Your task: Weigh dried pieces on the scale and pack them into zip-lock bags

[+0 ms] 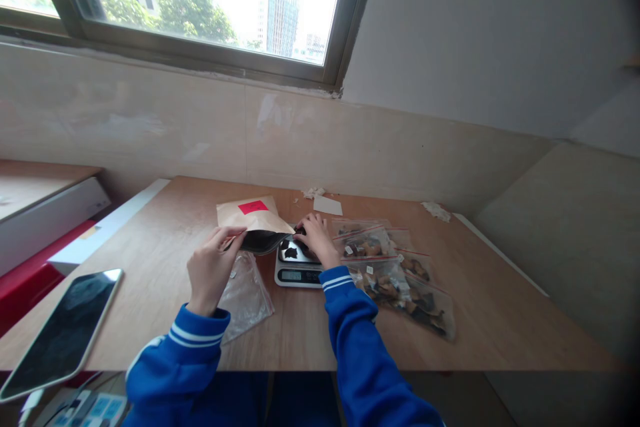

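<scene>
My left hand (pixel 213 265) pinches the rim of a brown paper pouch (pixel 257 217) with a red label, whose dark-lined mouth gapes toward me. Beside that mouth, my right hand (pixel 318 239) reaches over a small digital scale (pixel 300 275), fingers curled at some dark dried pieces. Another dark dried piece (pixel 290 251) lies on the scale's shiny plate. The scale's display is too small to read. A clear plastic bag (pixel 246 300), apparently without contents, rests on the table below the pouch. My right hand and forearm hide part of the scale.
Several clear zip bags (pixel 390 283) of brown and dark dried pieces are piled right of the scale. A white card (pixel 327 205) and crumpled scraps (pixel 313 193) lie behind it. At the left table edge sits a phone (pixel 63 330) with a cable; a power strip (pixel 95 407) is below.
</scene>
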A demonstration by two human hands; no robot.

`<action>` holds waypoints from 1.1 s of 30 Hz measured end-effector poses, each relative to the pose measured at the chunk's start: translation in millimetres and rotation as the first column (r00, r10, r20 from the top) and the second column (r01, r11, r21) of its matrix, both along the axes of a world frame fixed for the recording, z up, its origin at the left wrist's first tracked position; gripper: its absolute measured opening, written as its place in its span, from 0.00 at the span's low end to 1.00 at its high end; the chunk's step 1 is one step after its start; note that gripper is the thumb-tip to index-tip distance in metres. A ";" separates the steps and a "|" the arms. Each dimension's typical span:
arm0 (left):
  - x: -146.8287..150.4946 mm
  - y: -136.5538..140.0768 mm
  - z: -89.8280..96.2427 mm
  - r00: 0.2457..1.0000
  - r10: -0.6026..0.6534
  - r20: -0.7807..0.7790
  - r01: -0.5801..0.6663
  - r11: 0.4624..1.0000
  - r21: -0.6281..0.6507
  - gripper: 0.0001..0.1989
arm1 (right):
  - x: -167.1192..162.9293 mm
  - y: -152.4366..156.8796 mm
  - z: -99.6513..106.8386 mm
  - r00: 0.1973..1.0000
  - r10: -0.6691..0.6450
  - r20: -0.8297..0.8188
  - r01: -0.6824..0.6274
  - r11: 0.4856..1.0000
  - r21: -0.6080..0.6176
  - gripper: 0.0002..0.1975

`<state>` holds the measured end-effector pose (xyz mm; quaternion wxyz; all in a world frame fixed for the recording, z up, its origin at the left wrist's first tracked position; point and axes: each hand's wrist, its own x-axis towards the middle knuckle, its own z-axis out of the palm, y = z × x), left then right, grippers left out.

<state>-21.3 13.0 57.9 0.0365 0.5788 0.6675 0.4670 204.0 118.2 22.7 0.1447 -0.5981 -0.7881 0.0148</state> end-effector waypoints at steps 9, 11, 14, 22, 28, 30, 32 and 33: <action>0.4 -1.1 0.7 1.000 -0.007 0.001 0.007 1.000 0.006 0.06 | -12.7 -3.2 4.0 0.996 0.011 0.094 -0.014 1.000 0.022 0.05; 0.5 -1.2 1.1 1.000 -0.006 0.009 0.006 1.000 0.004 0.06 | -15.0 -4.7 5.2 0.994 0.016 0.112 -0.019 1.000 0.024 0.07; 0.7 -1.3 1.0 1.000 -0.006 0.007 0.006 1.000 -0.005 0.06 | -16.9 -7.9 8.6 0.994 -0.003 0.112 0.004 1.000 -0.005 0.09; -0.2 -0.6 0.7 1.000 -0.002 0.001 0.002 1.000 0.003 0.06 | -10.9 -17.0 16.5 0.999 -0.035 -0.002 0.035 0.996 -0.079 0.12; 0.7 0.1 0.8 1.000 -0.008 0.014 0.008 1.000 -0.004 0.06 | -10.6 -12.7 7.6 0.998 -0.007 -0.054 0.003 0.998 -0.066 0.10; 0.9 -0.1 0.4 1.000 -0.012 0.018 0.012 1.000 -0.012 0.06 | -11.8 -11.3 2.8 0.999 0.012 -0.045 -0.015 0.999 -0.047 0.08; 0.9 -0.4 -0.1 1.000 -0.021 0.019 0.021 1.000 -0.010 0.06 | -12.0 -10.7 -1.4 0.999 0.034 -0.035 -0.035 0.999 -0.035 0.07; 0.8 -0.5 -0.3 0.999 -0.027 0.020 0.027 1.000 -0.008 0.06 | -11.6 -10.7 -3.0 0.999 0.043 -0.034 -0.044 0.999 -0.031 0.07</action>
